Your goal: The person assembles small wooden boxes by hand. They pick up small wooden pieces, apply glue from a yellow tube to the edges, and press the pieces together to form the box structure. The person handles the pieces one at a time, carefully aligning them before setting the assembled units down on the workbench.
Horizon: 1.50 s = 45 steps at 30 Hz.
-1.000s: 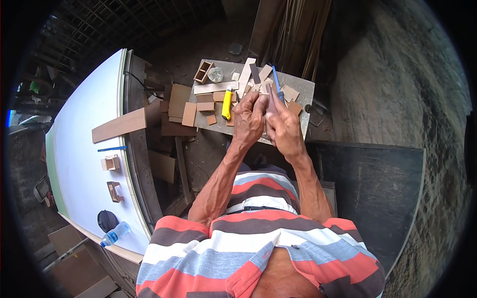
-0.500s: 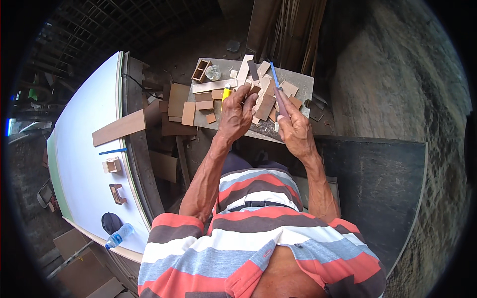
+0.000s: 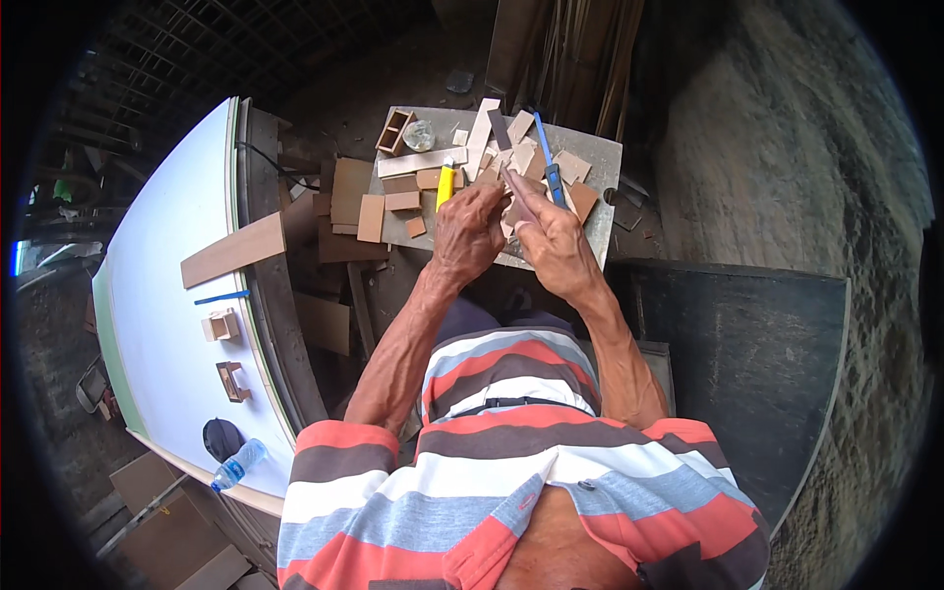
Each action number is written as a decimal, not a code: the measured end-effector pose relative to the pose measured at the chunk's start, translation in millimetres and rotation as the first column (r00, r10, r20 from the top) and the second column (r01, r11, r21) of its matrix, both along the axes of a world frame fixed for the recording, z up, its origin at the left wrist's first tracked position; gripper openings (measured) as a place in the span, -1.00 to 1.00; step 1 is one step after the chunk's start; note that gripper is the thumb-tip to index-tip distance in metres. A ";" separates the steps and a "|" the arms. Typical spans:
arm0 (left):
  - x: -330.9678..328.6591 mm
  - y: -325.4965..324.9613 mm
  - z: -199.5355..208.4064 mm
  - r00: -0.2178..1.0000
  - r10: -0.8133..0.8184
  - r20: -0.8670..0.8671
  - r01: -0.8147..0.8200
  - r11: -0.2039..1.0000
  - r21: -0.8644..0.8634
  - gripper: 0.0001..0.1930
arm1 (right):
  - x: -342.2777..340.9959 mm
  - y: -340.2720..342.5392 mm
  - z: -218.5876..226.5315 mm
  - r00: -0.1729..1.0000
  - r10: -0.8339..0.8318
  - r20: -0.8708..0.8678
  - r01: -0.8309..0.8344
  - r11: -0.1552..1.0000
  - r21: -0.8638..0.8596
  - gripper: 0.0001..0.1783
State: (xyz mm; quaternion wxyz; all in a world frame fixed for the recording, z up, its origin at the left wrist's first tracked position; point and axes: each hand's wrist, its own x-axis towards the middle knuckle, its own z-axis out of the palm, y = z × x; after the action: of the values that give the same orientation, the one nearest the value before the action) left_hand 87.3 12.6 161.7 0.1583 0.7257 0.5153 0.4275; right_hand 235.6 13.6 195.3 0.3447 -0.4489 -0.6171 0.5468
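My left hand [image 3: 468,234] is closed, its thumb and fingers pinched over the work board; whatever small piece it grips is mostly hidden behind the fingers. My right hand [image 3: 562,246] is wrapped round a flat brown stick [image 3: 523,194], whose far end lies right beside my left fingertips. Just past the right hand lies a blue utility knife [image 3: 554,180] on the board. A yellow cutter [image 3: 445,183] rests beyond the left hand's knuckles. Thin wood offcuts [image 3: 570,165] are heaped around both hands.
The grey work board [image 3: 602,157] also bears a small two-compartment wooden box [image 3: 395,132] and a clear round container [image 3: 419,136]. To the left, a white panel [image 3: 167,236] carries a wooden plank [image 3: 234,252], small wooden pieces [image 3: 220,325] and a water bottle [image 3: 238,465].
My right hand has moved left with the brown stick, bringing it against the left fingers. The blue knife's handle is now uncovered. The small brown block seen in my left fingers is now hidden.
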 end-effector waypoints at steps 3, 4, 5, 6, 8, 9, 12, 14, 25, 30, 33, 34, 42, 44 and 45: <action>-2.7 -6.4 4.9 0.999 0.026 0.022 -0.027 0.998 0.050 -0.82 | 2.0 -3.3 -35.9 0.995 0.022 0.097 -0.033 0.993 0.114 -0.36; -4.4 -9.2 6.9 0.997 0.019 0.072 -0.023 0.998 0.059 -0.79 | 10.4 -2.5 -51.0 0.971 0.076 0.227 -0.099 0.991 0.092 -0.37; -7.3 -8.6 7.2 0.993 0.018 0.120 -0.027 0.997 0.074 -0.76 | 13.6 1.5 -51.5 0.927 0.135 0.349 -0.168 0.984 0.066 -0.38; -8.8 -7.4 3.1 0.984 0.043 0.170 -0.052 0.997 0.051 -0.78 | 19.3 1.1 -49.5 0.930 0.170 0.325 -0.129 0.981 -0.144 -0.38; -11.4 -7.7 -1.2 0.985 0.036 0.170 -0.033 0.999 -0.021 -0.77 | 20.0 -4.0 -47.2 0.991 0.005 0.130 0.000 0.999 -0.035 -0.39; -12.1 -12.0 -4.3 0.985 0.034 0.171 -0.023 0.998 -0.066 -0.77 | 17.4 -9.9 -36.4 0.997 -0.073 0.027 0.073 0.997 0.000 -0.39; -13.8 -12.3 -10.7 0.994 0.018 0.107 -0.018 1.000 -0.002 -0.75 | 7.2 -18.2 3.5 0.996 -0.055 0.064 0.050 0.996 0.075 -0.40; -14.0 -12.4 -10.0 0.995 -0.001 0.097 -0.003 0.999 0.040 -0.77 | -1.0 -18.4 4.0 0.978 0.016 0.207 -0.024 0.999 0.034 -0.41; -7.9 -10.9 3.8 0.235 0.383 0.893 0.455 0.769 -0.449 -0.84 | -10.1 -15.5 -27.0 0.989 -0.143 0.035 0.123 0.933 0.339 -0.29; -1.4 -12.6 3.4 0.129 0.471 0.872 0.569 0.686 -0.454 -0.72 | -12.5 -16.0 -30.3 0.990 -0.083 0.114 0.055 0.971 0.231 -0.28; -4.3 -11.4 7.2 0.171 0.518 0.838 0.579 0.636 -0.511 -0.71 | -14.4 -11.3 -39.5 0.991 -0.117 0.070 0.086 0.935 0.343 -0.26; -3.4 -9.8 3.9 0.150 0.544 0.826 0.552 0.647 -0.526 -0.71 | -13.9 -11.1 -39.0 0.989 -0.123 0.080 0.085 0.924 0.372 -0.25; 2.7 -12.7 -9.5 0.098 0.618 0.780 0.462 0.666 -0.586 -0.81 | -18.0 0.2 -30.9 0.900 -0.027 0.435 -0.104 0.957 0.273 -0.21; 1.4 -12.5 -12.5 0.074 0.660 0.748 0.460 0.643 -0.613 -0.84 | -19.3 -9.3 -24.6 0.937 -0.038 0.348 -0.078 0.946 0.316 -0.23; 1.7 -13.5 -12.5 0.085 0.667 0.740 0.461 0.632 -0.623 -0.84 | -20.3 -12.0 -24.8 0.930 -0.035 0.366 -0.090 0.943 0.319 -0.23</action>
State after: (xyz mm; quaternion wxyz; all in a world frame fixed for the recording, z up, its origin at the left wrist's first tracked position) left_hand 89.0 -0.9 149.2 0.7100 0.0415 0.4469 0.5426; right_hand 215.4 1.5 170.4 0.2860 -0.4698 -0.7596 0.3472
